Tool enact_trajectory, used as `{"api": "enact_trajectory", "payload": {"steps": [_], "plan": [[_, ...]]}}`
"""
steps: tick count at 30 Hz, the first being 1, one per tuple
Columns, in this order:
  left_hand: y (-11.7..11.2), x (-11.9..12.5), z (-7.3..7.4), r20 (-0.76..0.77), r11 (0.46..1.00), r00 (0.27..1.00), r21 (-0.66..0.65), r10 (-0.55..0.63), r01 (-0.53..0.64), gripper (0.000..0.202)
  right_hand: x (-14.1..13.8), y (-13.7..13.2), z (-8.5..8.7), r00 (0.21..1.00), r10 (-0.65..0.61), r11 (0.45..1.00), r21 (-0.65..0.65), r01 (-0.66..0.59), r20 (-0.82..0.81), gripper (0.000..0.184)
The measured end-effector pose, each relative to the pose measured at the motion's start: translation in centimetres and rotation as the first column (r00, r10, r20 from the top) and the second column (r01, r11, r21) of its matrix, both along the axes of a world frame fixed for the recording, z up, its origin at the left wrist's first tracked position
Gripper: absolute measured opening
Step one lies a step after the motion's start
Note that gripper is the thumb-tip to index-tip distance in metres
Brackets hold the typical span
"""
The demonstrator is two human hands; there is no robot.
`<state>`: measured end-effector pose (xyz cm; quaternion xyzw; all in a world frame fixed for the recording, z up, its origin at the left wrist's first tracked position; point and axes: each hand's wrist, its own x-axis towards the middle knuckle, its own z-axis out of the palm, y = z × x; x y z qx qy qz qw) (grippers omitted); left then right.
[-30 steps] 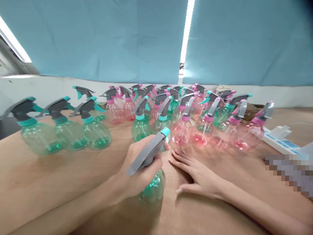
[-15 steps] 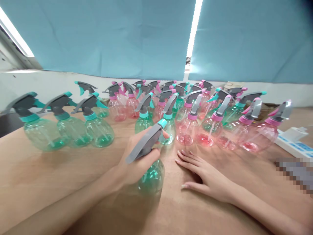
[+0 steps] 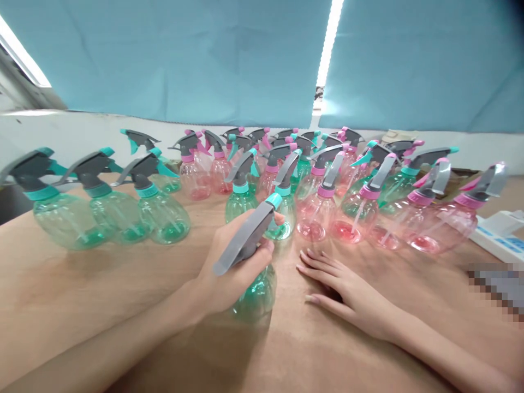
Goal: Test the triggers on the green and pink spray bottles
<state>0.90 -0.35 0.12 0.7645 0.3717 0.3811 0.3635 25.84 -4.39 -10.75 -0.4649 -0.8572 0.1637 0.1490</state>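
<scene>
My left hand (image 3: 233, 267) is wrapped round the neck of a green spray bottle (image 3: 257, 295) with a grey trigger head and a turquoise nozzle. The fingers cover its collar and trigger, and the nozzle points away from me to the right. To the right of it, my right hand (image 3: 344, 289) lies palm down on the wooden table (image 3: 295, 349), fingers spread and holding nothing. Just beyond the hands stand another green spray bottle (image 3: 282, 218) and a pink spray bottle (image 3: 316, 218).
Three green spray bottles (image 3: 164, 218) stand at the left. Several pink and green ones crowd the back and right, including a pink spray bottle (image 3: 438, 229). A white power strip (image 3: 499, 234) and a pixelated patch (image 3: 499, 289) lie far right. A blue curtain (image 3: 196, 60) hangs behind.
The view has shifted slightly, so the bottles at the sides sit a little further outward. My left hand keeps its grip on the green spray bottle; my right hand stays flat.
</scene>
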Motion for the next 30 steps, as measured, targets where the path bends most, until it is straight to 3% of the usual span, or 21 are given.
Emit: {"api": "enact_trajectory", "payload": {"steps": [5, 30], "plan": [[-0.31, 0.20, 0.37, -0.006, 0.998, 0.999, -0.058, 0.033, -0.033, 0.029, -0.02, 0.01, 0.03, 1.000, -0.005, 1.000, -0.005, 0.005, -0.012, 0.054], [0.00, 0.07, -0.16, -0.014, 0.999, 0.999, 0.023, 0.040, -0.040, 0.021, 0.10, 0.17, 0.13, 0.998, -0.016, 1.000, -0.002, 0.015, -0.054, 0.052]]}}
